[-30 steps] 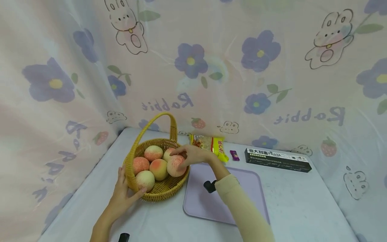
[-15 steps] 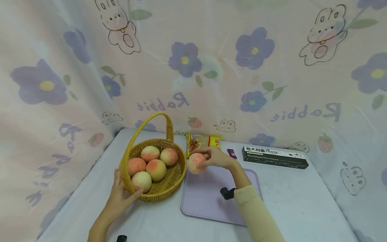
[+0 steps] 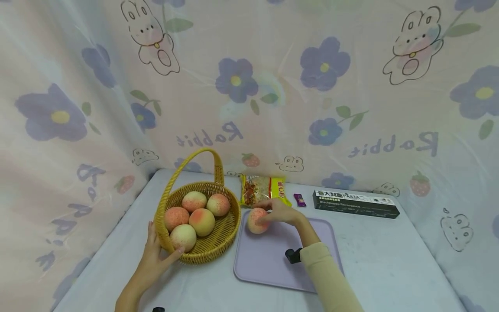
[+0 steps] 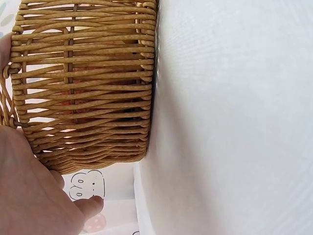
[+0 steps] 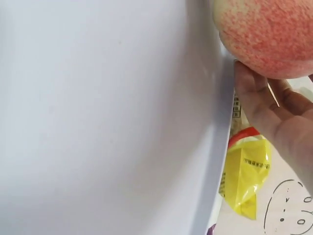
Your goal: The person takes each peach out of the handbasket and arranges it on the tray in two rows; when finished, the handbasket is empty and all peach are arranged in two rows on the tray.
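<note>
A pinkish peach (image 3: pixel 258 221) is at the back left corner of the lilac tray (image 3: pixel 273 268), held between the thumb and fingers of my right hand (image 3: pixel 282 212). The right wrist view shows fingers against the underside of this peach (image 5: pixel 274 39) by the tray's raised edge. On the left, a yellow wicker basket (image 3: pixel 222 247) with a tall handle holds several more peaches (image 3: pixel 202 222). My left hand (image 3: pixel 153 260) grips its near left side, thumb at the rim. From the left wrist, the basket's woven wall (image 4: pixel 88 88) shows beside that hand (image 4: pixel 39 191).
Behind the tray lies a yellow food packet (image 3: pixel 265 190). To its right are a small purple wrapped sweet (image 3: pixel 299 199) and a long black pasta box (image 3: pixel 355 204). A patterned curtain (image 3: pixel 273 121) rises at the table's back and sides.
My right hand has lifted one peach out of the basket, carried it right over the tray and lowered it at the tray's back left corner. My left hand has stayed at the basket.
</note>
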`<state>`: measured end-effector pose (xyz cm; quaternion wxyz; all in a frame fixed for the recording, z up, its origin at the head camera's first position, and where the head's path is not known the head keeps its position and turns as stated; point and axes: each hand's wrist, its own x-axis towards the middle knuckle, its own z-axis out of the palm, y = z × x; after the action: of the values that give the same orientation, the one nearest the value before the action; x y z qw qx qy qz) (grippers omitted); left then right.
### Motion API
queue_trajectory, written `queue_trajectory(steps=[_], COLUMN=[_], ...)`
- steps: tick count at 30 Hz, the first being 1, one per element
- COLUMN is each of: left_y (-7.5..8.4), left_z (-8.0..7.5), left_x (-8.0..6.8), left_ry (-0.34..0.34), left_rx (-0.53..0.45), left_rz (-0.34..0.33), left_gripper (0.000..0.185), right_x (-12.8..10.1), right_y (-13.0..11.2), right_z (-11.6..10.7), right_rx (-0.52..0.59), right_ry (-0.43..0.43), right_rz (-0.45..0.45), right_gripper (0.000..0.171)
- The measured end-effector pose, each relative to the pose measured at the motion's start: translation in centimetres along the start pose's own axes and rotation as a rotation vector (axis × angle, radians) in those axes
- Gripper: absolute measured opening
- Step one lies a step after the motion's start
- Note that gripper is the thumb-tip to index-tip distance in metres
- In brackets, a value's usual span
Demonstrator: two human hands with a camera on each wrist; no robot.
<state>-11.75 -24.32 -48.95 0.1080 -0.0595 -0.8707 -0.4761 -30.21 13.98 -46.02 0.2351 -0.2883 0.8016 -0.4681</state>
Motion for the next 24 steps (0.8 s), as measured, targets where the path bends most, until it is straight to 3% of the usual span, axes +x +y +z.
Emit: queue_trajectory(steps=[16,24], left_y=[-0.2,-0.4], left_z=[0.3,0.1], left_x=[0.0,0.1], left_ry=[0.000,0.006], left_rx=[-0.035,-0.048], left_rz=[0.029,0.031], left_gripper=[0.100,0.101], right_x=[0.9,1.4], right_y=[0.8,0.4], right_z=[0.6,0.8], right_rx=[-0.004,-0.034], right_ry=[0.048,0.037], right_rz=[0.070,0.038], right_gripper=[0.058,0.061])
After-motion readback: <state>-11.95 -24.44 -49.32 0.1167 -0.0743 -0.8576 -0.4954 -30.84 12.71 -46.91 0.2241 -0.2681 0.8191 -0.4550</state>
